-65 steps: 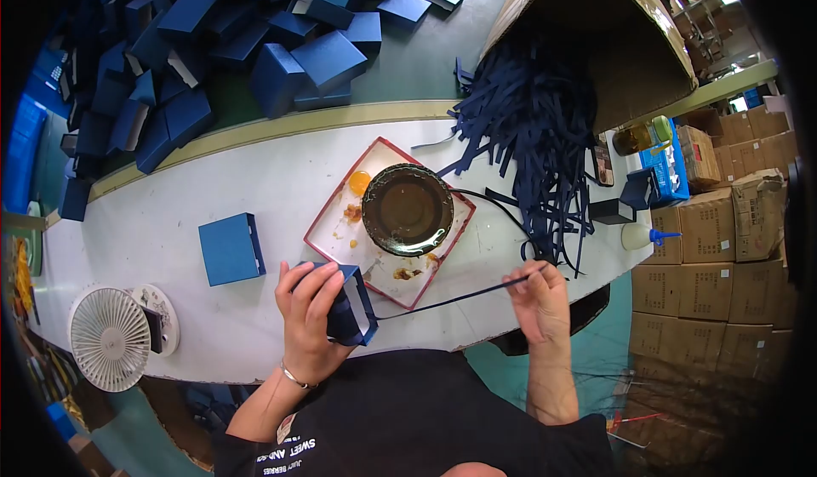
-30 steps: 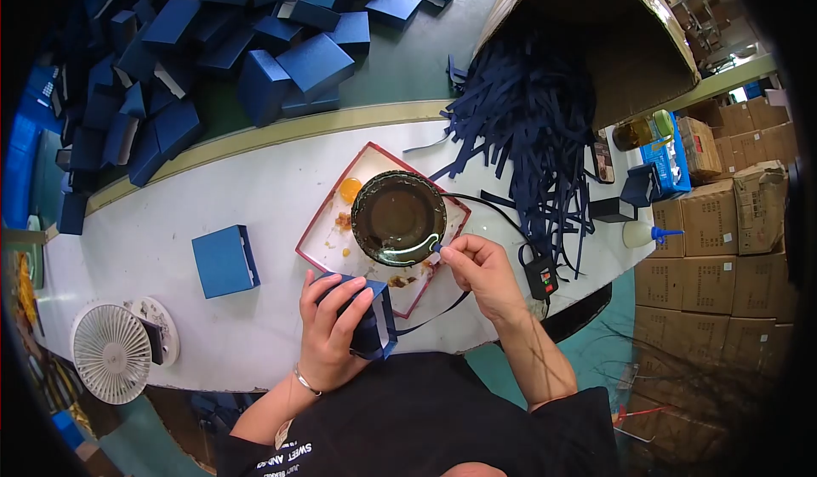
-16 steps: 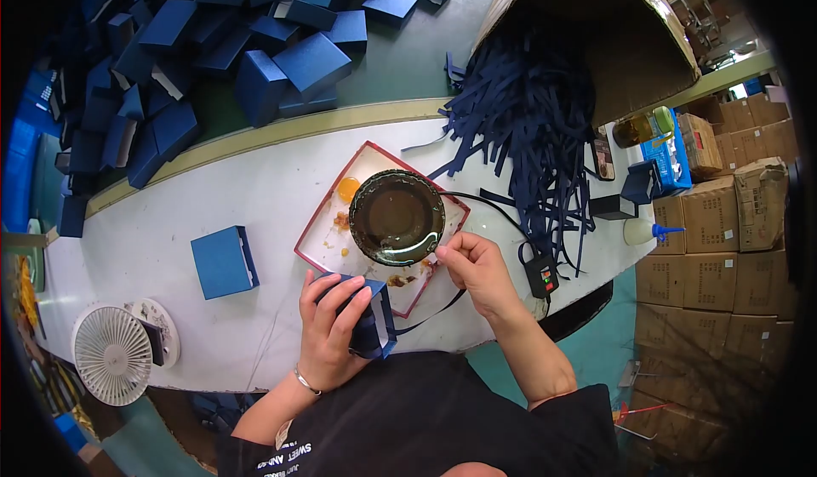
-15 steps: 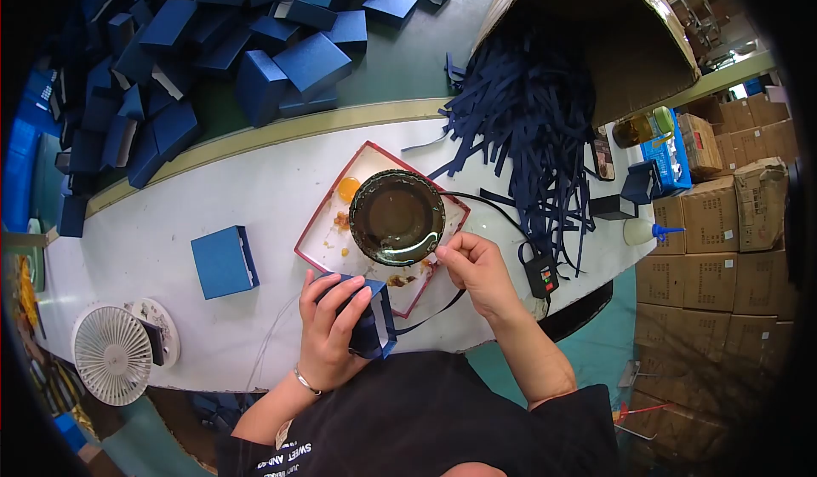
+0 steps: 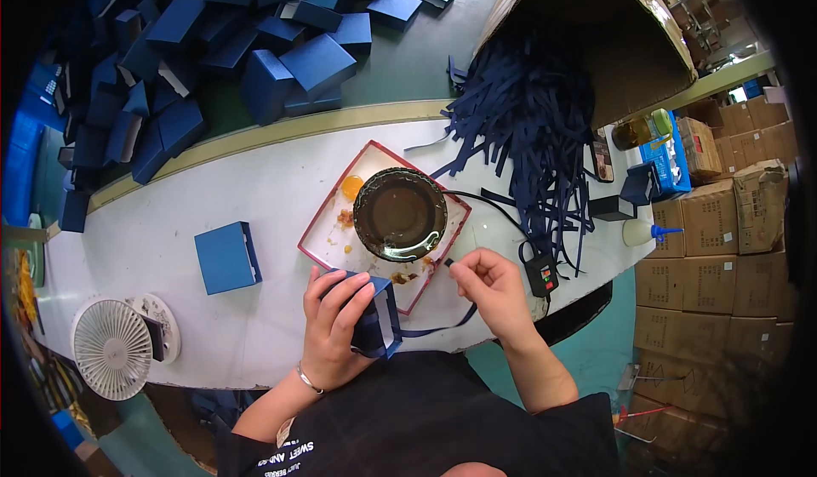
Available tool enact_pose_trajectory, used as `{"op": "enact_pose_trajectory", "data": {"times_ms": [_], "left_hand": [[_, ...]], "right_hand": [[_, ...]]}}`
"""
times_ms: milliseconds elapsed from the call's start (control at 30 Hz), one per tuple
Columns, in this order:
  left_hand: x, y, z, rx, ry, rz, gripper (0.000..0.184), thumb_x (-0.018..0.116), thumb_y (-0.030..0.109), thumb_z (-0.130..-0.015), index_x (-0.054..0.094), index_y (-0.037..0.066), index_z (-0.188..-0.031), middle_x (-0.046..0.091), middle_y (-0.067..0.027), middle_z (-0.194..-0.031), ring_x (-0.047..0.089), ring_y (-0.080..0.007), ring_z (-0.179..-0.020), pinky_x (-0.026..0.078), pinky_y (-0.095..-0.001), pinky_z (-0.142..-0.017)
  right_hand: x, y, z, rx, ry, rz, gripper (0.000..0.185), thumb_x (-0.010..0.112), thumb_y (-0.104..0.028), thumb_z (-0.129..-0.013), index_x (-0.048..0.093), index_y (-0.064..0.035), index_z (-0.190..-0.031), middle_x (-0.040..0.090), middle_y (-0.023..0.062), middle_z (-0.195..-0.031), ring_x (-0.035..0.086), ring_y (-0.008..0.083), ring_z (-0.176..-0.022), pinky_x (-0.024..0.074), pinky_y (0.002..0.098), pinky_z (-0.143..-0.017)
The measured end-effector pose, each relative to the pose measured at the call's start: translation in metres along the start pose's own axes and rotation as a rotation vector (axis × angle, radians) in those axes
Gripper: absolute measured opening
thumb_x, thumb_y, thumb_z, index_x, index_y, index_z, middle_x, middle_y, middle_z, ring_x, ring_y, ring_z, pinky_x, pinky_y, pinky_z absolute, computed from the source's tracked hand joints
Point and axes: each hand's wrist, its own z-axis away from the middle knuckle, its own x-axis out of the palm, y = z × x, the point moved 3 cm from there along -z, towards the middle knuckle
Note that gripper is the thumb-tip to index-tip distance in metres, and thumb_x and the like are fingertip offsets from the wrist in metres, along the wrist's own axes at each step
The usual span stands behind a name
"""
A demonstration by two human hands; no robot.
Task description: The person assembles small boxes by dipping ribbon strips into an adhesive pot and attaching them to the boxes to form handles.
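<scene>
My left hand [image 5: 336, 319] is wrapped round a blue box [image 5: 385, 307] near the front of my body, its pale inner edge facing right. From that box a dark blue ribbon [image 5: 438, 331] loops out to my right hand [image 5: 494, 285], whose thumb and forefinger pinch it. The ribbon's short dark end sticks out leftward past the fingertips. Just up and left of that hand sits a round black pot [image 5: 400, 213] of brownish liquid, apart from the fingers. Under the pot is a red-rimmed white tray [image 5: 311, 243] stained with amber drips.
One blue box [image 5: 226, 257] lies on the white table to the left, near a small white fan [image 5: 112, 349]. Many blue boxes [image 5: 319, 64] are heaped at the back. Ribbons [image 5: 532, 128] spill from a carton [image 5: 630, 43]; a cord with a controller [image 5: 541, 274] lies right.
My right hand has moved from the pot's rim down and to the right, carrying the ribbon end away from it. My left hand keeps hold of the box, almost unmoved.
</scene>
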Motion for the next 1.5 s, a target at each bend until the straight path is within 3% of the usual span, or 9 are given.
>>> {"op": "enact_pose_trajectory", "data": {"times_ms": [67,200,233,367,900,1167,1367,1500], "left_hand": [[0.001,0.001,-0.001,0.008,0.012,0.013,0.085,0.09,0.019,-0.064,0.054,0.01,-0.14,0.058,-0.0103,-0.14,0.05,-0.0373,-0.129,0.032,-0.0611,-0.117],[0.001,0.006,-0.001,0.034,0.014,0.015,0.083,0.09,0.018,-0.066,0.053,0.009,-0.14,0.059,-0.0091,-0.141,0.05,-0.0364,-0.13,0.033,-0.0598,-0.117],[0.0,0.007,-0.001,0.048,0.017,0.015,0.083,0.09,0.018,-0.066,0.053,0.009,-0.14,0.059,-0.0087,-0.141,0.05,-0.0361,-0.13,0.033,-0.0598,-0.117],[-0.002,0.011,0.002,0.073,0.02,0.0,0.077,0.088,0.018,-0.069,0.056,0.011,-0.138,0.059,-0.0065,-0.142,0.05,-0.0354,-0.131,0.031,-0.0621,-0.119],[-0.009,0.017,0.009,0.166,0.012,-0.071,0.062,0.08,0.014,-0.076,0.061,0.015,-0.135,0.062,-0.0018,-0.138,0.05,-0.0317,-0.13,0.027,-0.0641,-0.12],[-0.007,0.016,0.008,0.118,0.022,0.018,0.067,0.083,0.016,-0.073,0.06,0.014,-0.136,0.062,-0.0026,-0.139,0.052,-0.0328,-0.128,0.027,-0.0639,-0.12],[-0.007,0.017,0.01,0.122,-0.006,0.07,0.07,0.084,0.016,-0.073,0.058,0.014,-0.137,0.061,-0.0029,-0.139,0.052,-0.0331,-0.128,0.029,-0.0636,-0.12],[-0.009,0.016,0.01,0.12,-0.017,0.053,0.072,0.085,0.017,-0.072,0.057,0.014,-0.138,0.06,-0.0032,-0.14,0.052,-0.0331,-0.128,0.03,-0.0633,-0.119]], "right_hand": [[0.007,-0.012,0.016,-0.043,-0.024,0.065,0.013,0.07,-0.011,-0.099,0.065,-0.0001,-0.093,0.064,-0.0015,-0.076,0.052,0.0014,-0.071,0.0401,0.0196,-0.065],[0.031,-0.035,0.037,-0.106,-0.058,0.249,0.012,0.074,-0.007,-0.095,0.067,0.0015,-0.09,0.067,-0.0004,-0.082,0.056,0.0016,-0.074,0.0436,0.0185,-0.061],[0.038,-0.042,0.039,-0.149,-0.093,0.283,0.012,0.075,-0.006,-0.092,0.067,0.0015,-0.088,0.067,0.0013,-0.08,0.058,0.0034,-0.071,0.0447,0.0201,-0.055],[0.054,-0.046,0.036,-0.274,-0.117,0.416,0.015,0.077,-0.006,-0.088,0.066,0.0029,-0.083,0.067,0.0073,-0.077,0.062,0.009,-0.064,0.0488,0.0247,-0.055],[0.059,-0.044,0.037,-0.342,-0.082,0.501,0.017,0.076,-0.006,-0.084,0.062,0.0005,-0.078,0.064,0.0077,-0.072,0.06,0.013,-0.058,0.0478,0.0279,-0.053],[0.066,-0.051,0.041,-0.348,-0.069,0.498,0.02,0.077,-0.007,-0.086,0.06,0.0005,-0.08,0.063,0.0098,-0.073,0.063,0.0196,-0.062,0.0493,0.0321,-0.056],[0.064,-0.03,0.037,-0.536,-0.125,0.592,0.019,0.071,-0.004,-0.088,0.056,0.0015,-0.078,0.057,0.0159,-0.07,0.058,0.0292,-0.058,0.0434,0.0389,-0.052],[0.063,-0.026,0.041,-0.529,-0.12,0.621,0.017,0.074,-0.006,-0.089,0.061,0.0017,-0.082,0.061,0.0145,-0.073,0.061,0.028,-0.06,0.0475,0.0369,-0.054]]}}
